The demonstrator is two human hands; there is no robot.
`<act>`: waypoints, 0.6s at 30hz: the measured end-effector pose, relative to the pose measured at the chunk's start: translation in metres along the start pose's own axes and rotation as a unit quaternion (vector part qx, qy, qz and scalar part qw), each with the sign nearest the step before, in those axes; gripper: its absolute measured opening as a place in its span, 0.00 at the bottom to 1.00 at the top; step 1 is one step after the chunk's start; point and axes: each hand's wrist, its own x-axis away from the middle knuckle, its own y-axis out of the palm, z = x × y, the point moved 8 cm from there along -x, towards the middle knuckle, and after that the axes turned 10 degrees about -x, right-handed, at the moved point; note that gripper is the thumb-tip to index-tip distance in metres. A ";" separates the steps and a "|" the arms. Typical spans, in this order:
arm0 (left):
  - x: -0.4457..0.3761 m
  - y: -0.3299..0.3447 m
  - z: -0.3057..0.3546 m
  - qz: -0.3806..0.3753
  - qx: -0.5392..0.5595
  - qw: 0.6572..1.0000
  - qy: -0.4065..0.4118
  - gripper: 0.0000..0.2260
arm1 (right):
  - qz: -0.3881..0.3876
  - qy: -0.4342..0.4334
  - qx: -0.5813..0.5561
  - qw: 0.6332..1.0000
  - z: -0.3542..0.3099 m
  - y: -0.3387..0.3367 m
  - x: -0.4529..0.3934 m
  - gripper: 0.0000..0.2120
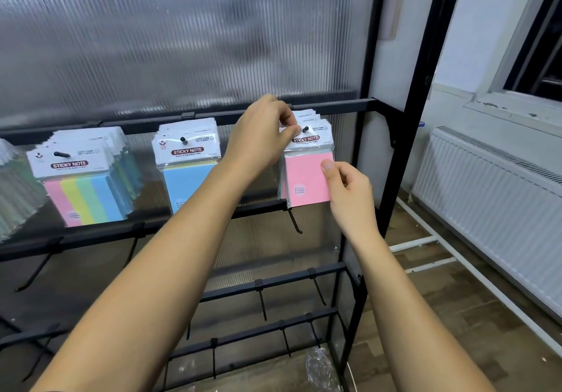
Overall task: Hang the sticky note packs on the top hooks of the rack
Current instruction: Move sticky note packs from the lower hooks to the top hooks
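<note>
the left hand [261, 130] pinches the white header card of a pink square sticky note pack in clear plastic [307, 175] at the rightmost top hook [305, 129] of the black metal rack [334, 107]. the right hand [346, 188] grips the pack's lower right edge, thumb on its front. a blue sticky note stack [187, 163] and a striped multicolour stack [82, 184] hang on hooks to the left. a white ribbed radiator [492, 197] stands on the right, under a window sill.
</note>
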 end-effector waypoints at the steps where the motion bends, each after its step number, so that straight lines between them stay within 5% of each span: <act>1: 0.001 0.001 0.000 0.005 0.001 1.000 -0.003 0.05 | 0.001 -0.001 0.008 1.000 0.000 0.000 0.000 0.17; 9: 0.033 -0.007 -0.005 0.070 0.053 0.996 -0.004 0.16 | 0.016 -0.011 0.226 0.974 -0.015 -0.021 0.005 0.15; 18: 0.065 0.007 -0.017 0.064 0.094 0.992 -0.054 0.12 | 0.064 -0.025 0.142 0.987 -0.021 -0.015 0.005 0.13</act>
